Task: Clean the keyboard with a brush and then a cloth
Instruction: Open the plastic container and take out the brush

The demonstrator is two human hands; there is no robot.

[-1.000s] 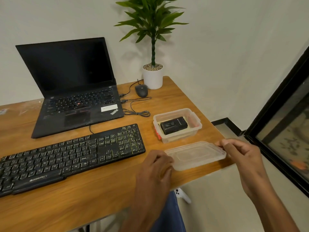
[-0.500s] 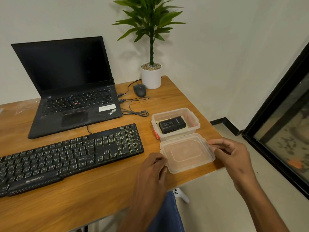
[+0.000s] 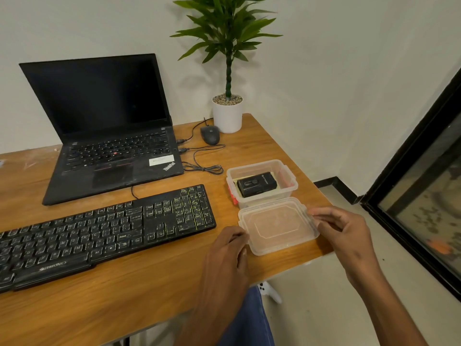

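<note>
Single head-worn view, looking forward and down at close range over the desk [image 3: 149, 283] toward the wall corner.

My left hand [image 3: 228, 248] and right hand [image 3: 345, 227] pinch the clear plastic lid [image 3: 278, 228] on the wooden desk [image 3: 139, 293], beside the black keyboard [image 3: 99, 233].
</note>
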